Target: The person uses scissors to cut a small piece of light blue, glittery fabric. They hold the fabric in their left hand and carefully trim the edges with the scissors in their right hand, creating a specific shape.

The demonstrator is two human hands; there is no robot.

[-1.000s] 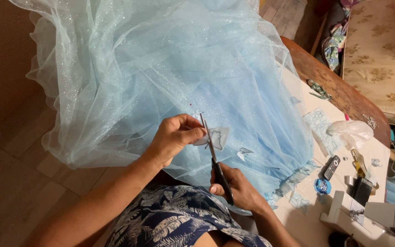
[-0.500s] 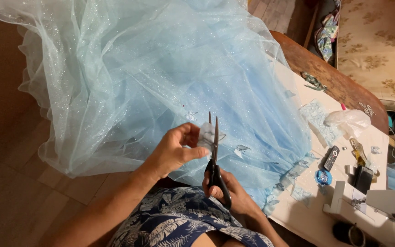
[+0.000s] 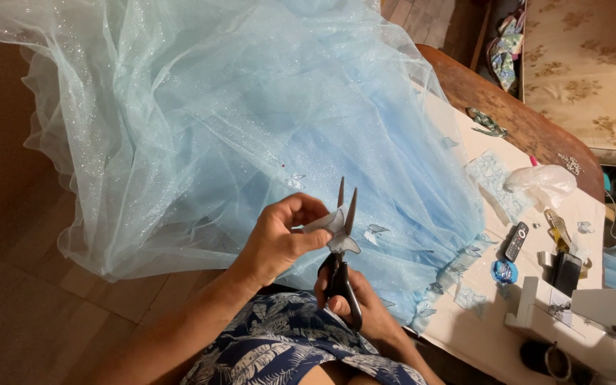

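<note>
Right above the person's lap, the left hand (image 3: 279, 239) pinches a small pale piece of sheer fabric (image 3: 329, 222) between thumb and fingertips, holding it up at the blades of a pair of dark-handled metal scissors (image 3: 341, 249). The right hand (image 3: 354, 303) is closed around the scissor handles, fingers through the loops, with the two blades parted in a narrow V that points up and away from the body. The fabric piece sits right at the crotch of the blades, touching them.

Behind both hands spreads a large light-blue glittery tulle skirt (image 3: 237, 114), billowing over the wooden floor (image 3: 30, 314) on the left and draping up onto the edge of the white-covered worktop (image 3: 479, 335) on the right. Small butterfly-shaped pale appliqués (image 3: 377, 229) lie on the tulle just beside the scissors. The person's lap is covered by dark-blue cloth with a white leaf print (image 3: 272, 349).

On the worktop, well apart from the hands, lie a slim black remote control (image 3: 516, 241), a round blue spool-like object (image 3: 504, 271), a black phone-like slab (image 3: 567, 271), a crumpled clear plastic bag (image 3: 545, 182) and a sheet of pale-blue lace trim (image 3: 490, 175). A white sewing machine (image 3: 593, 317) stands at the lower right corner. Beyond the worktop's brown wooden rim (image 3: 507, 100) lies a beige floral-patterned mattress (image 3: 593, 64).
</note>
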